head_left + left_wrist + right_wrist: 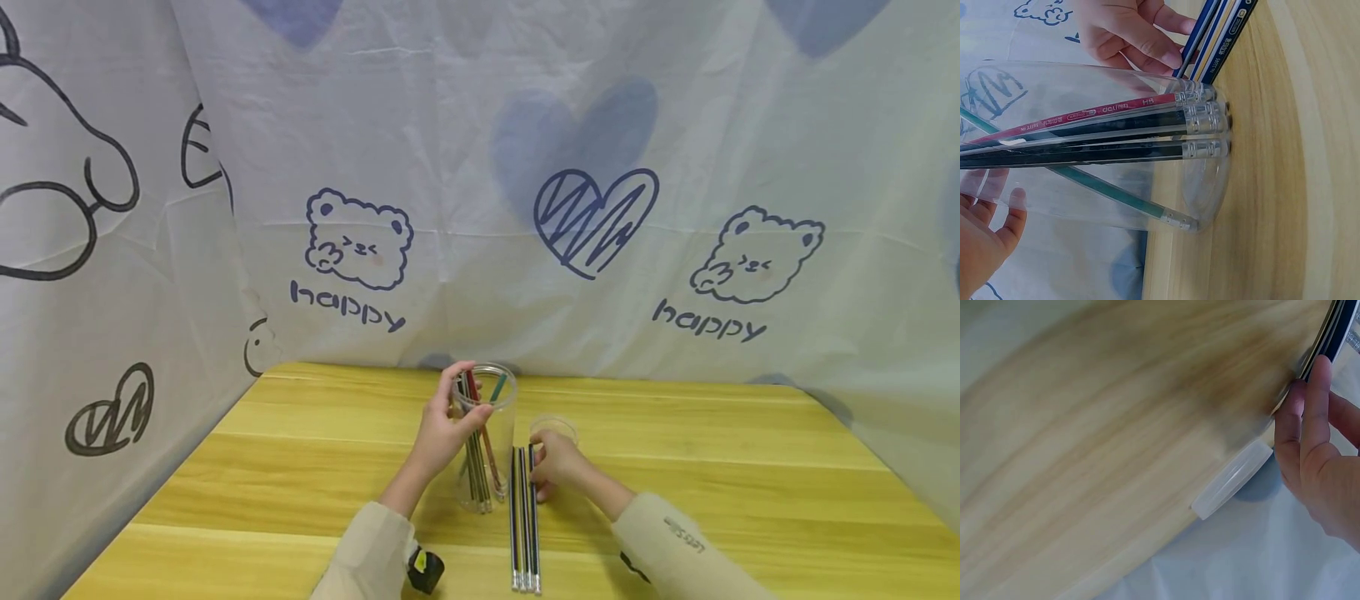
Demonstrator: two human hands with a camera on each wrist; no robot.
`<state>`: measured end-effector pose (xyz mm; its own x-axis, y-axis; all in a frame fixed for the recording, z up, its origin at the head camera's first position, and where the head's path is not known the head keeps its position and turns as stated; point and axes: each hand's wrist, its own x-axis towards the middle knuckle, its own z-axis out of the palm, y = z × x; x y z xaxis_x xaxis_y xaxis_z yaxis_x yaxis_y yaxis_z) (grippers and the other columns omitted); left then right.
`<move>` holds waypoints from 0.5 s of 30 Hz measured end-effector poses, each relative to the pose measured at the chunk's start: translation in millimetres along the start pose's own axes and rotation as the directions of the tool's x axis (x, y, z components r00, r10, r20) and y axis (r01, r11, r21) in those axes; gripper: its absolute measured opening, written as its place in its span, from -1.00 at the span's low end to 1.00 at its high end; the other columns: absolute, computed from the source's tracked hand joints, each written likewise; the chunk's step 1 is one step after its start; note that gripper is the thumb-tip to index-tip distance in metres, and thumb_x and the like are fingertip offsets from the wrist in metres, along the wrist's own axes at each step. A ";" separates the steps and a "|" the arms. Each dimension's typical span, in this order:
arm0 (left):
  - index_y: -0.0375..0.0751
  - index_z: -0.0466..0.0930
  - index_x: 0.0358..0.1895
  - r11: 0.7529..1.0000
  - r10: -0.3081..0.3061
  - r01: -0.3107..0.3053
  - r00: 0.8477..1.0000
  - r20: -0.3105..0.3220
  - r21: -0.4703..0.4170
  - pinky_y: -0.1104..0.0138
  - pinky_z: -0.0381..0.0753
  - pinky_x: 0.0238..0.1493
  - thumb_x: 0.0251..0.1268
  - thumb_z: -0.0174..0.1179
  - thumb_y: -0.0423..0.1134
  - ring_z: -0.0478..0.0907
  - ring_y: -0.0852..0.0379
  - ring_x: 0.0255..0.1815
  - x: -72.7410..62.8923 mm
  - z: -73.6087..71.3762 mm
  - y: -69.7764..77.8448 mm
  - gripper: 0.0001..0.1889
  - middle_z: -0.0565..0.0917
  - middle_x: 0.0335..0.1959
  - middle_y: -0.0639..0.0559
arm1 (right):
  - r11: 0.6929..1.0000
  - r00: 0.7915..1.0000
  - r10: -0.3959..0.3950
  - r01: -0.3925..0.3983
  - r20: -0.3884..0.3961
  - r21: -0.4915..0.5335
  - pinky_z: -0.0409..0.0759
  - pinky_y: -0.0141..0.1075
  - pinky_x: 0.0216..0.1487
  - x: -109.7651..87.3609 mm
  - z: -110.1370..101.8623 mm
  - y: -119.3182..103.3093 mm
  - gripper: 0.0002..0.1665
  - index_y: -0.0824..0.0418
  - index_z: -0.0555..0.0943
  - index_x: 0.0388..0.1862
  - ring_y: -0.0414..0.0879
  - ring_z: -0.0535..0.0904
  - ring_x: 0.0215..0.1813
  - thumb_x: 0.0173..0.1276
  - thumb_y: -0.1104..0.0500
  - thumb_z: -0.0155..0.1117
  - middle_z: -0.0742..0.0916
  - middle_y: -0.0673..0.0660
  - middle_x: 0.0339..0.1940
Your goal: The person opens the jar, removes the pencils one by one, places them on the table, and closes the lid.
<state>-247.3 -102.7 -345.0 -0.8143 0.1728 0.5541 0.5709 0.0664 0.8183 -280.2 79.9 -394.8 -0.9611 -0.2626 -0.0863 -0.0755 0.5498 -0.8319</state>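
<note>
Yellow wood-grain tabletop point(675, 483) meets a pale hanging cloth point(450, 125) beyond both hands. One clear jar point(506, 429) stands in the left hand point(447, 429), whose thumb and fingers curl round it near the rim. Inside it are one red pencil point(1085, 115), one green pencil point(1110, 187) and at least two dark pencils point(1116, 155), silver-banded ends down; overlap makes the exact number of dark ones hard to tell.

Between the hands, nearer the right, runs a side-by-side row of striped pencils point(524, 517), apparently four, their silver-banded ends toward the person. The right hand point(558, 461) grips this row at its far end with thumb and fingers. One clear round lid point(1233, 479) lies just beyond the right hand. Two light sleeves point(371, 546) cover the forearms. Farther out, above the hands, the cloth bears two bear drawings point(360, 242), each captioned "happy".
</note>
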 end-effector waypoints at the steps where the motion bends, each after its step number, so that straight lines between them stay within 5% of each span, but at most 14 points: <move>1: -0.25 0.15 0.23 1.000 -0.001 0.001 1.000 -0.001 -0.001 0.09 0.56 -0.43 0.10 0.12 -0.41 0.47 0.10 -0.41 -0.1 0.0 0.3 -0.42 0.49 -0.27 -0.28 | 1.000 1.000 0.008 -0.008 0.000 -0.001 0.55 -0.26 -0.62 0.4 0.3 0.0 -0.32 0.63 0.20 0.12 -0.04 0.51 -0.71 -0.05 0.65 0.14 0.49 0.26 -0.43; 15: -0.25 0.14 0.23 1.000 0.006 -0.006 1.000 0.002 0.002 0.15 0.57 -0.44 0.10 0.13 -0.42 0.45 0.12 -0.41 -0.2 -0.9 -1.7 -0.42 0.48 -0.27 -0.27 | 0.998 0.998 0.044 -0.045 -0.034 -0.039 0.55 -0.31 -0.63 3.4 6.2 0.3 -0.35 0.64 0.26 0.07 -0.06 0.51 -0.69 -0.10 0.68 0.13 0.48 0.23 -0.47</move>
<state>-248.1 -103.7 -346.4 -0.8109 0.1755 0.5583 0.5756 0.0675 0.8149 -281.9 74.2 -398.8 -0.9718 -0.2114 -0.1043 -0.0423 0.5915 -0.8052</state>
